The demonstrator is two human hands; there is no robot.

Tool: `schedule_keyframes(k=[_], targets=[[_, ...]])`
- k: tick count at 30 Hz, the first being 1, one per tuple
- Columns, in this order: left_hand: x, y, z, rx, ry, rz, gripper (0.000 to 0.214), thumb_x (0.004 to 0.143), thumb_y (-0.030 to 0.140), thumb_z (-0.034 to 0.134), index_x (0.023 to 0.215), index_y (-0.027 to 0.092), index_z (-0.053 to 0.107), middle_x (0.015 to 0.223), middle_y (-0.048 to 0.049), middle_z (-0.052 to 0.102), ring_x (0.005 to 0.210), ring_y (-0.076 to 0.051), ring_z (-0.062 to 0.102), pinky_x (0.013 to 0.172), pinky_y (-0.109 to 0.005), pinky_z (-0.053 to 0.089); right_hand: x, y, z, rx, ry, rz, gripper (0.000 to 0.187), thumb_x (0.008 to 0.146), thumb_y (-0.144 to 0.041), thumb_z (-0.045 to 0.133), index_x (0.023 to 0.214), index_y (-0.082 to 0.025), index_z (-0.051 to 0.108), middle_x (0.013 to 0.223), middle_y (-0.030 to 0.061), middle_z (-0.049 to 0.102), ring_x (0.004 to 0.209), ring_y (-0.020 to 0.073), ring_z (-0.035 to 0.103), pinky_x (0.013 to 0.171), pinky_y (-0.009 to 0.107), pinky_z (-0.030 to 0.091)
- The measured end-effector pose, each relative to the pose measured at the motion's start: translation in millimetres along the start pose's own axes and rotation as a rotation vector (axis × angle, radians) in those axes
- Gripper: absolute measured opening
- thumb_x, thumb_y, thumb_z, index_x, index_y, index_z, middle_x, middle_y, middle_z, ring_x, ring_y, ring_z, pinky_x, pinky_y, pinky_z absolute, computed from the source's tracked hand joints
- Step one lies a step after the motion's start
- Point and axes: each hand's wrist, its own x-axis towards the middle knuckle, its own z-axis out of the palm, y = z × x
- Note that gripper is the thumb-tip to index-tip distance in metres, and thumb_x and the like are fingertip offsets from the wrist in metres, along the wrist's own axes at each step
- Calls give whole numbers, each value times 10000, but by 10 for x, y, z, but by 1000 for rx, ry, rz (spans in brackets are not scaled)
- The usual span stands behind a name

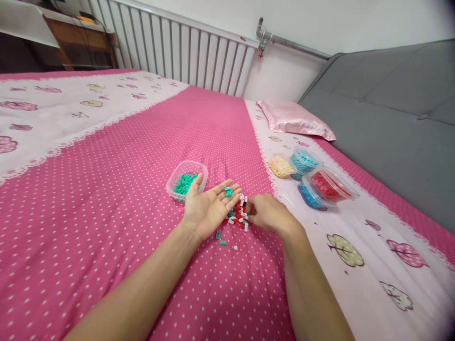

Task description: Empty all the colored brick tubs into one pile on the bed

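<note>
My left hand (208, 210) lies palm up with its fingers stretched out. A few small green toy bricks (228, 192) rest on those fingers. My right hand (268, 213) is closed, its fingertips pressed together at the right side of a pile of red, white and green toy bricks (241, 215). What its fingers hold, if anything, is hidden. Part of the pile is behind my left fingers. Just beyond my left thumb stands a clear plastic tub (171, 182) of green bricks. Loose green bricks (223, 243) and a white brick (235, 247) lie in front of the pile.
On the right stand tubs with yellow bricks (281, 166), turquoise bricks (304, 161), red bricks (325, 185) and blue bricks (310, 195). A pink pillow (296, 121) lies behind them by the grey headboard (391, 99). A radiator (185, 47) lines the far side of the pink bed.
</note>
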Motion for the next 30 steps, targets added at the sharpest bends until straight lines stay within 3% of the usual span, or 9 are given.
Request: schedule_keyframes(k=[7,15,22,30], targets=[[0,7,8,1,9,-5,636,832,473,429,1256,-1,454,1084,-233,615,1050,-298,613,881,-360,523,82,99,28,159,72,-62,234,725,-71,545,830,-207,705,886,45,727,855,174,659,705,228,422],[-6,0,4,-3,9,-6,635,833,474,431,1257,1,443,1076,-241,615,1046,-298,618,875,-366,530,127,145,-5,395,310,-34,199,723,-100,578,882,-183,663,858,34,711,758,155,660,712,262,478],[-3,-8,7,-6,2,-23,650,839,481,425,1265,-10,433,1052,-228,611,1036,-291,614,884,-356,520,149,74,-21,660,505,-194,280,688,-74,577,950,-168,611,901,39,691,782,144,657,746,285,530],[-9,-10,8,-1,-44,-69,675,861,507,402,1264,-33,440,923,-180,614,876,-236,629,880,-334,501,109,-61,-63,717,554,-285,355,709,-67,540,1036,-187,610,961,42,690,812,136,660,704,254,543]])
